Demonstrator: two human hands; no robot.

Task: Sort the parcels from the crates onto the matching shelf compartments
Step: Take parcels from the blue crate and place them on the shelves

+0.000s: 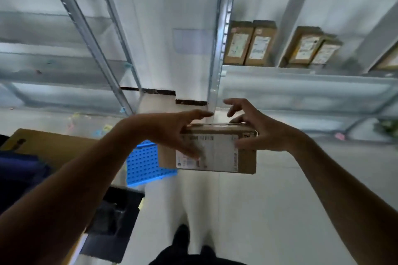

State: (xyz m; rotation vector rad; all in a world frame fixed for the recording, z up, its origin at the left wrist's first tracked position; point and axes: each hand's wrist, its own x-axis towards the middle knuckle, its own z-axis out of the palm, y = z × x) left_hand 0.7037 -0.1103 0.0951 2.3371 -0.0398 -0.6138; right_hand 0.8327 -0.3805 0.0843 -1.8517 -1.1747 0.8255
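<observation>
Mid-sort: my left hand [172, 130] and right hand [261, 135] fingers [193, 113] clamp a brown labelled cardboard parcel [217, 154], not shelved; grey metal shelf [301, 72] holds other parcels [249, 44].

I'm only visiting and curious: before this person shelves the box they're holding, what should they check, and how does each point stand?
1. Grip on parcel: left hand and right hand hold its sides: ok.
2. Label in sight: faces up: ok.
3. Label text read: blurred: cannot tell.
4. Matching compartment on shelf: cannot tell.
5. Way to shelf free: nothing in between: ok.
</observation>
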